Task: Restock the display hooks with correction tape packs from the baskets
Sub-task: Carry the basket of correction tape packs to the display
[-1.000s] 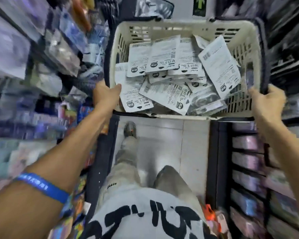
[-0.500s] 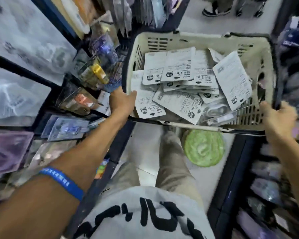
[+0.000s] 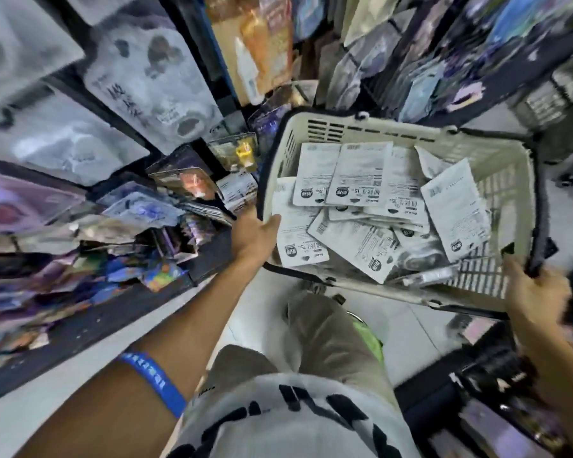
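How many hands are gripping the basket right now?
2. The left hand grips the near-left rim of the basket; the right hand grips its near-right corner, fingers curled over the rim.

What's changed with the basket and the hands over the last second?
The basket has swung to the right and tilted, its right end now lower; the shelves on the left fill more of the view. A green thing on the floor has come into sight by the leg. Unchanged: the left hand grips the left rim, the right hand grips the right end, and the packs lie piled inside, none taken out.
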Demonstrator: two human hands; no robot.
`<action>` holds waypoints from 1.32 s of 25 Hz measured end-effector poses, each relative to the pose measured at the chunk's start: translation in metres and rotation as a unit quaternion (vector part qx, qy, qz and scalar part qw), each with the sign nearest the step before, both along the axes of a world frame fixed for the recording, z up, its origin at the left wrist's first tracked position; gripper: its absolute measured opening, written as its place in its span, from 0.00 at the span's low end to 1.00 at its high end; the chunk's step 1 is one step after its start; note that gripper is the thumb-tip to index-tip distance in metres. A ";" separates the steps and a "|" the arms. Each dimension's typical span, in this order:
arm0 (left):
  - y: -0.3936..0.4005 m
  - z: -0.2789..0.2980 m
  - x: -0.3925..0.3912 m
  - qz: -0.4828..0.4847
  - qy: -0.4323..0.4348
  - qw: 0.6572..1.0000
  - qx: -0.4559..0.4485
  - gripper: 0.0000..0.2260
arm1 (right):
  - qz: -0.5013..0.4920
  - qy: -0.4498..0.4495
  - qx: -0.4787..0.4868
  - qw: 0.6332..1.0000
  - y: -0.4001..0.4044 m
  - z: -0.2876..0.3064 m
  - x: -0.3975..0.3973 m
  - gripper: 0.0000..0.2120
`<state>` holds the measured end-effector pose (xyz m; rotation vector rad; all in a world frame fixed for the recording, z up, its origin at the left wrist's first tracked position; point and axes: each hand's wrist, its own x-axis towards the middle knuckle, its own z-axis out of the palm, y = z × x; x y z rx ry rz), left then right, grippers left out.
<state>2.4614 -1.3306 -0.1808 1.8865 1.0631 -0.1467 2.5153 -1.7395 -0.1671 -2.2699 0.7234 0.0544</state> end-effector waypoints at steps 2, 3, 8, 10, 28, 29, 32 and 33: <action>-0.004 0.008 -0.046 0.052 -0.012 0.999 0.004 0.10 | 0.040 -0.002 0.013 0.999 0.004 0.009 -0.007 0.13; -0.010 0.015 -0.076 0.086 -0.030 0.996 -0.001 0.09 | 0.072 -0.003 0.010 0.997 0.004 0.016 -0.014 0.10; -0.037 0.025 -0.232 0.225 -0.067 0.972 -0.024 0.01 | 0.223 0.019 -0.026 0.974 0.016 0.030 -0.065 0.13; -0.040 0.019 -0.297 0.274 -0.070 0.959 -0.010 0.03 | 0.282 0.038 -0.031 0.958 0.039 0.026 -0.082 0.15; -0.028 -0.337 -0.442 0.559 0.137 0.818 -0.002 0.09 | 0.595 0.081 -0.107 0.792 0.287 -0.381 -0.099 0.16; -0.028 -0.379 -0.444 0.545 0.148 0.825 0.009 0.12 | 0.596 0.083 -0.105 0.792 0.290 -0.421 -0.104 0.16; -0.031 -0.475 -0.449 0.540 0.172 0.823 0.030 0.23 | 0.584 0.085 -0.084 0.803 0.290 -0.517 -0.116 0.13; -0.033 -0.498 -0.448 0.539 0.186 0.821 0.035 0.25 | 0.574 0.089 -0.080 0.810 0.287 -0.539 -0.117 0.12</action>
